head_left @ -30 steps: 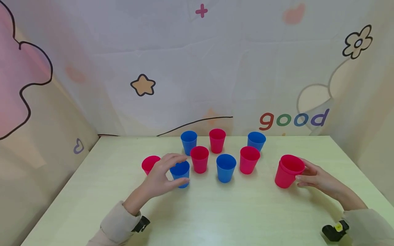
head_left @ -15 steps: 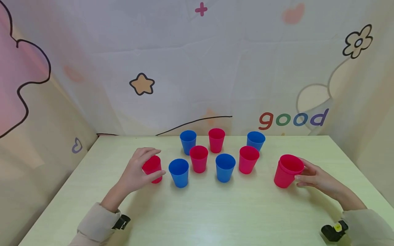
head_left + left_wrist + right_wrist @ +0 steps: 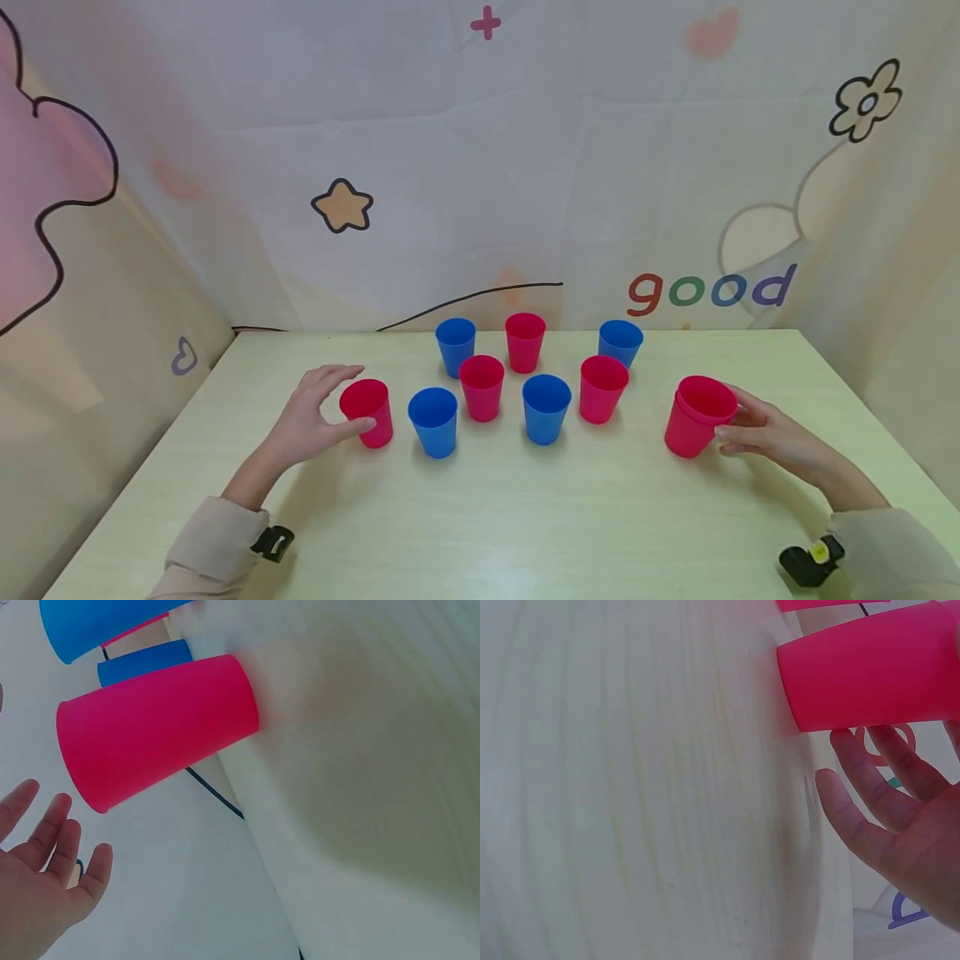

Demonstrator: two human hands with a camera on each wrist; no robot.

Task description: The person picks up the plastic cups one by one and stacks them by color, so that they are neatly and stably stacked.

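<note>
Red cups and blue cups on a table
The left hand, its grip apart, is beside the leftmost red cup; the right hand clamps its grip on nested red cups at right.

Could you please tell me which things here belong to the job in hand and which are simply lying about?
Likely part of the job:
nested red cups, held by the right hand
red cup beside the left hand
other red cups and blue cups

Apparently incidental:
table
printed backdrop
black wrist devices
</note>
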